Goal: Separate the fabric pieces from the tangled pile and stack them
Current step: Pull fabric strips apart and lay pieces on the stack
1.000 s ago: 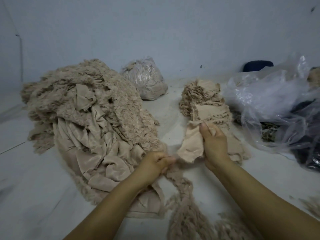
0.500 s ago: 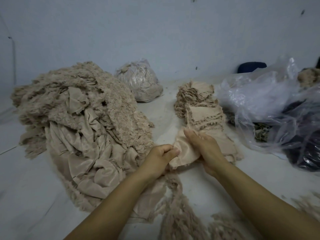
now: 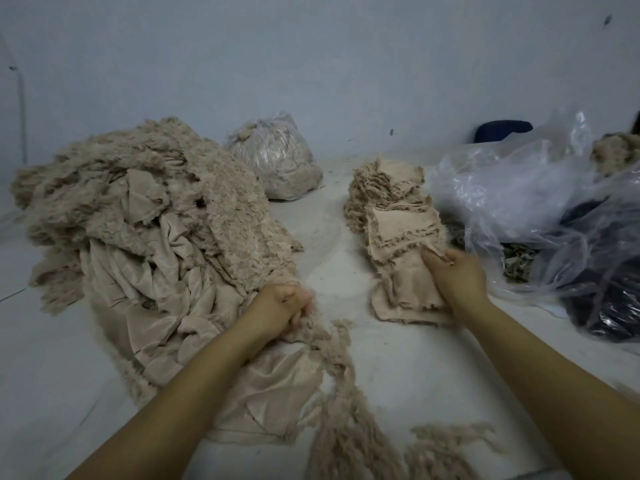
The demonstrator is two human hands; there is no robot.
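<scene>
- Left hand (image 3: 280, 308) is curled tight, fingers bunched round a fuzzy strip (image 3: 332, 344) at the near edge of the tangled pile (image 3: 149, 230).
- That strip runs from the left fist towards the person, its long axis slanting down and a little right, and it goes out of view at the bottom edge.
- The pile itself heaps up beyond and to the left of the left hand: fluffy side out on top, smooth beige lining showing on the near slope. How many pieces are knotted in there cannot be told.
- Right hand (image 3: 455, 277) sits on the stack (image 3: 398, 230), fingers curled at the far end of the top piece (image 3: 405, 289) and pinching its frayed edge.
- The top piece lies flat, long axis running away from the person; its right edge is hidden under the right hand and wrist.
- The stack stretches on beyond the right hand, a long row of layered pieces pointing to the far wall.
- The two hands are well apart, bare floor (image 3: 346, 258) between them.
- Right of the right hand, crumpled plastic bags (image 3: 536, 209) cover something dark; what it is cannot be made out.
- Beyond both hands, a tied clear bag (image 3: 277, 161) of beige scraps stands by the wall.
- Loose fuzzy scraps (image 3: 453, 441) lie near the right forearm.
</scene>
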